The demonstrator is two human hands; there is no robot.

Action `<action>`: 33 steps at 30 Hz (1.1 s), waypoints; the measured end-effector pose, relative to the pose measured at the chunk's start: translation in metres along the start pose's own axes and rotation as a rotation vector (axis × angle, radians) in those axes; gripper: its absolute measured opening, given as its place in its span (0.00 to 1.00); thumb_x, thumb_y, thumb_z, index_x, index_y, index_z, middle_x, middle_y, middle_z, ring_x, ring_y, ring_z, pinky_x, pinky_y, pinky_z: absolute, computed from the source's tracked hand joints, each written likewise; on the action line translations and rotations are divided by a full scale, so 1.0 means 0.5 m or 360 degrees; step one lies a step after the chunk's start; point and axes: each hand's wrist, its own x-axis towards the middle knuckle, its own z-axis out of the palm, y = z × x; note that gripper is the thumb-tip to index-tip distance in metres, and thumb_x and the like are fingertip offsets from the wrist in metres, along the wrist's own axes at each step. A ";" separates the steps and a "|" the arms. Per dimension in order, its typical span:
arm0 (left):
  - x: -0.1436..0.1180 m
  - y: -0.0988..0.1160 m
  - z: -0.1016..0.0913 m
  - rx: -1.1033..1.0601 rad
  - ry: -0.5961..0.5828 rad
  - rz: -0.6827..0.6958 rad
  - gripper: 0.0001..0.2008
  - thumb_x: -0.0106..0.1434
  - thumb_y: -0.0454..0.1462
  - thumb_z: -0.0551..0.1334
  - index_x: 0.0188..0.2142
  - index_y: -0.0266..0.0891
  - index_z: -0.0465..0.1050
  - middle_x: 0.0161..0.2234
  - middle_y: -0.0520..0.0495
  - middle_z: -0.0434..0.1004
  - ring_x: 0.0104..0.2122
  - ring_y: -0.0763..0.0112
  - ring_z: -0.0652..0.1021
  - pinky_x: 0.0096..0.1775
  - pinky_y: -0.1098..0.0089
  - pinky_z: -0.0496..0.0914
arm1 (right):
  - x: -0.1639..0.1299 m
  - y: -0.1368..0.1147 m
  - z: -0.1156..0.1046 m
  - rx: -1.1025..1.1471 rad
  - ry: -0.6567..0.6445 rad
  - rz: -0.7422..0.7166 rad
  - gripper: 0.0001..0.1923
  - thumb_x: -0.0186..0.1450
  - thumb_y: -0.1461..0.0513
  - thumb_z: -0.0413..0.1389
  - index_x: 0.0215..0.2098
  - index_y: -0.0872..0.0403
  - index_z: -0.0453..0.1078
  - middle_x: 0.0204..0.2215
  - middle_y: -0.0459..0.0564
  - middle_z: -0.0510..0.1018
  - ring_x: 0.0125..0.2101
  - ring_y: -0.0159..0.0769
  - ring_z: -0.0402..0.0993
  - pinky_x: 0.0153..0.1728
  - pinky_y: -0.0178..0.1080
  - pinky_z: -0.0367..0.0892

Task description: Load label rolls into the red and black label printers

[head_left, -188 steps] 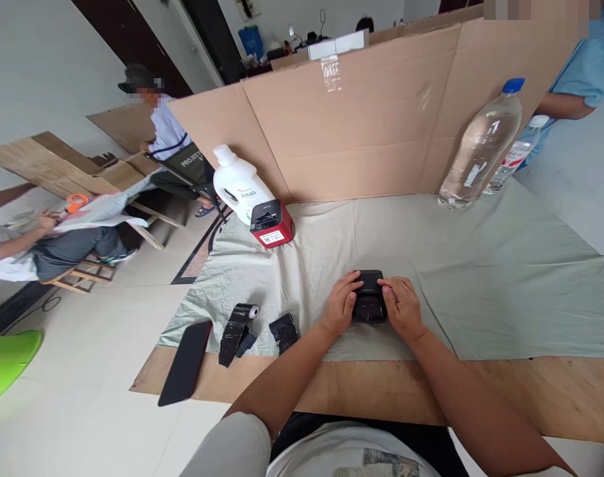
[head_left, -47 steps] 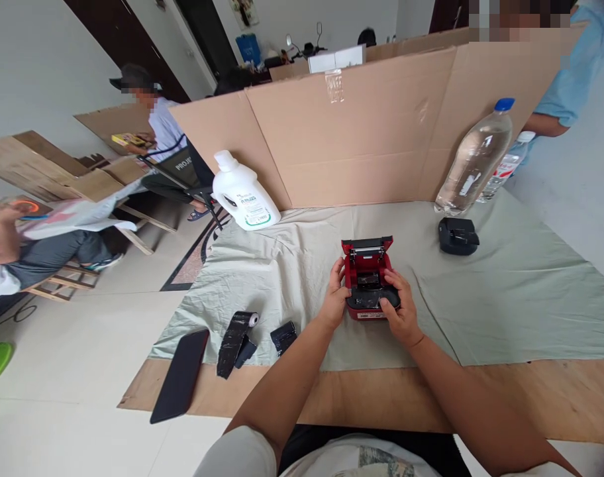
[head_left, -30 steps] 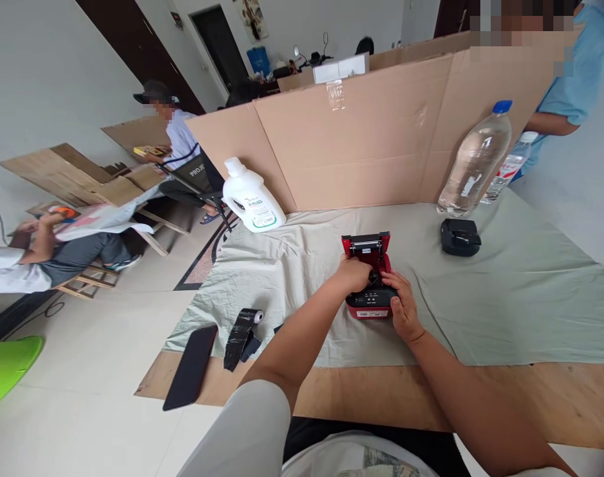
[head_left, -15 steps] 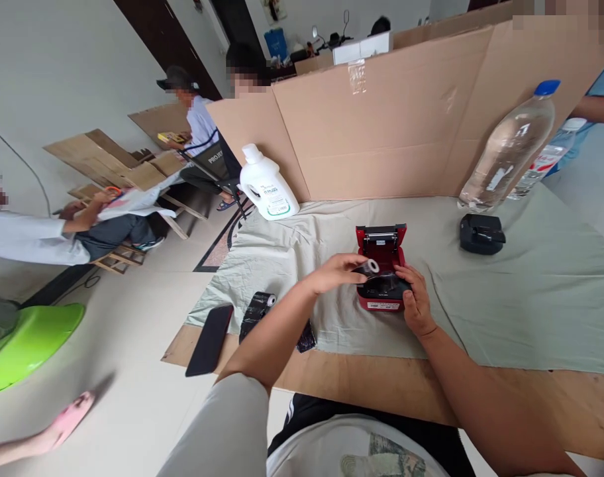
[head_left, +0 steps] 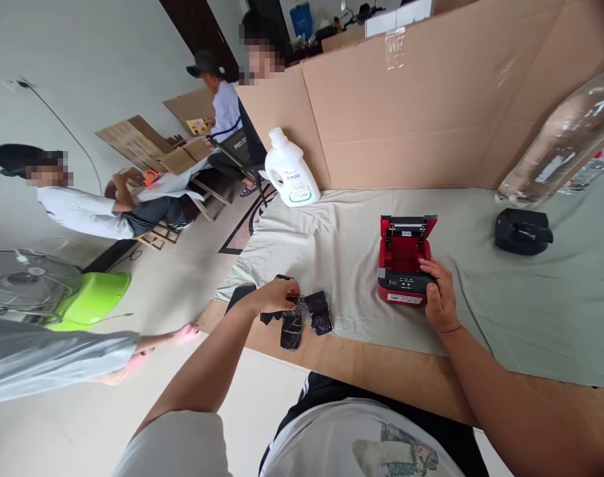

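Observation:
A red and black receipt printer (head_left: 405, 281) stands on the cloth with its lid raised and its red paper bay in sight. My right hand (head_left: 440, 295) grips its right side, fingers on the top edge and thumb at the front corner. To the left, my left hand (head_left: 278, 296) is closed, palm down, over pieces of black wrapping. It appears to pinch a black-wrapped roll, mostly hidden under the fingers. Below the fingertips lies a strip of shiny black wrapping (head_left: 292, 331), and another black piece (head_left: 320, 313) is just right of it.
A dark phone (head_left: 238, 298) is partly behind my left wrist. Beyond stand a white jug (head_left: 291, 172), a cardboard screen (head_left: 401, 126) and a large plastic bottle (head_left: 555, 152). A black device (head_left: 523, 232) sits right of the printer. Other people sit at left; a fan (head_left: 31, 275) stands there.
My left hand has moved left and toward me from the printer to the black wrappings, taking the roll out of the bay. My right hand stays on the printer. The view has shifted left.

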 end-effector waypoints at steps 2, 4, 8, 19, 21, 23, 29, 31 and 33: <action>0.006 0.015 0.021 0.0241 0.0041 -0.0024 0.15 0.51 0.33 0.62 0.40 0.39 0.73 0.41 0.43 0.77 0.44 0.57 0.75 0.45 0.64 0.67 | 0.001 -0.001 -0.001 -0.0010 -0.0015 0.0002 0.18 0.72 0.54 0.43 0.51 0.52 0.69 0.52 0.55 0.74 0.59 0.51 0.64 0.59 0.62 0.58; 0.010 0.032 0.031 0.0373 0.0113 0.0008 0.15 0.52 0.32 0.62 0.42 0.39 0.74 0.45 0.41 0.77 0.49 0.54 0.73 0.50 0.62 0.65 | 0.001 -0.002 -0.003 -0.0016 -0.0037 0.0006 0.18 0.72 0.54 0.43 0.51 0.51 0.68 0.52 0.55 0.74 0.59 0.52 0.63 0.59 0.61 0.58; 0.026 0.071 0.046 0.0333 0.0321 0.0125 0.18 0.57 0.29 0.57 0.47 0.40 0.72 0.51 0.42 0.75 0.55 0.57 0.71 0.54 0.62 0.63 | 0.000 -0.002 -0.003 -0.0018 -0.0042 0.0012 0.17 0.72 0.55 0.43 0.51 0.50 0.68 0.52 0.55 0.74 0.59 0.53 0.63 0.59 0.61 0.59; 0.070 0.153 0.036 -0.0503 0.0108 0.0346 0.17 0.57 0.39 0.64 0.46 0.38 0.72 0.33 0.50 0.75 0.35 0.66 0.75 0.37 0.69 0.68 | -0.001 0.002 -0.003 -0.0011 -0.0046 0.0044 0.16 0.70 0.56 0.46 0.52 0.50 0.68 0.53 0.54 0.74 0.60 0.49 0.62 0.59 0.61 0.59; 0.061 0.190 0.005 -0.0815 -0.0161 0.0593 0.20 0.57 0.43 0.65 0.48 0.38 0.72 0.30 0.52 0.72 0.31 0.70 0.73 0.34 0.71 0.67 | 0.000 -0.002 -0.004 -0.0030 -0.0060 0.0051 0.16 0.69 0.56 0.49 0.52 0.50 0.67 0.53 0.55 0.74 0.60 0.50 0.63 0.59 0.61 0.60; 0.064 0.236 -0.019 -0.0998 -0.0330 0.0813 0.22 0.57 0.43 0.67 0.49 0.37 0.71 0.31 0.51 0.73 0.31 0.71 0.73 0.34 0.72 0.66 | 0.001 -0.009 -0.004 -0.0064 -0.0050 0.0060 0.20 0.67 0.55 0.53 0.55 0.50 0.64 0.54 0.56 0.72 0.59 0.50 0.63 0.59 0.60 0.61; 0.168 0.381 -0.033 -0.0849 0.0256 0.0985 0.14 0.58 0.33 0.64 0.44 0.38 0.67 0.41 0.46 0.75 0.41 0.67 0.76 0.45 0.67 0.69 | 0.009 -0.035 -0.011 -0.0259 0.0015 -0.0158 0.38 0.59 0.52 0.62 0.63 0.49 0.55 0.59 0.60 0.66 0.57 0.56 0.64 0.55 0.62 0.63; 0.209 0.416 -0.027 -0.0459 0.0437 0.0861 0.14 0.58 0.32 0.64 0.44 0.39 0.67 0.43 0.46 0.77 0.43 0.65 0.77 0.48 0.65 0.69 | 0.011 -0.039 -0.015 -0.0310 -0.0001 -0.0280 0.32 0.60 0.53 0.62 0.60 0.47 0.61 0.58 0.57 0.67 0.57 0.55 0.64 0.55 0.62 0.64; 0.238 0.440 -0.020 -0.0109 0.0490 0.0725 0.15 0.59 0.33 0.63 0.46 0.40 0.67 0.45 0.45 0.78 0.45 0.62 0.77 0.48 0.64 0.69 | 0.010 -0.040 -0.018 -0.0356 -0.0041 -0.0347 0.22 0.60 0.56 0.61 0.53 0.45 0.69 0.54 0.53 0.72 0.57 0.52 0.65 0.54 0.59 0.66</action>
